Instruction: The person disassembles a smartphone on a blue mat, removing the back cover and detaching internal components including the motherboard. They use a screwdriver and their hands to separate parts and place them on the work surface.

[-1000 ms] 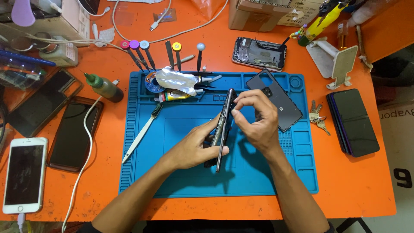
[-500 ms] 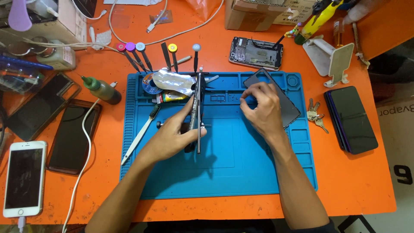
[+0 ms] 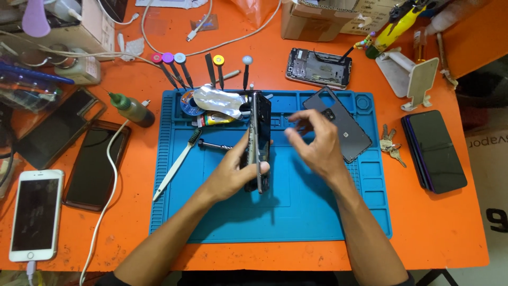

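Left hand (image 3: 235, 172): closed around a dark phone (image 3: 258, 140), holding it up on edge above the blue work mat (image 3: 275, 212), thumb on the near side, fingers wrapped behind.
Right hand (image 3: 317, 143): holds nothing; fingers loosely curled and part spread, blurred, hovering just right of the phone and apart from it, over the mat.
Phone position: upright, long edge toward the camera, its top end near a crumpled foil packet (image 3: 217, 99) and a small yellow tube (image 3: 217, 119) at the mat's far rim.
Nearby parts: a grey back cover (image 3: 344, 124) lies flat on the mat just beyond the right hand; a white brush (image 3: 177, 164) lies at the mat's left side.
Handling advice: in my judgement, a thin device held on edge wants a firm grip low on the frame, with pressure kept off the glass.
Surroundings: an orange table (image 3: 434, 228) carries a bunch of keys (image 3: 390, 145), a stack of dark phones (image 3: 434, 151), a white phone (image 3: 36, 212) on a cable, and a row of screwdrivers (image 3: 180, 66).
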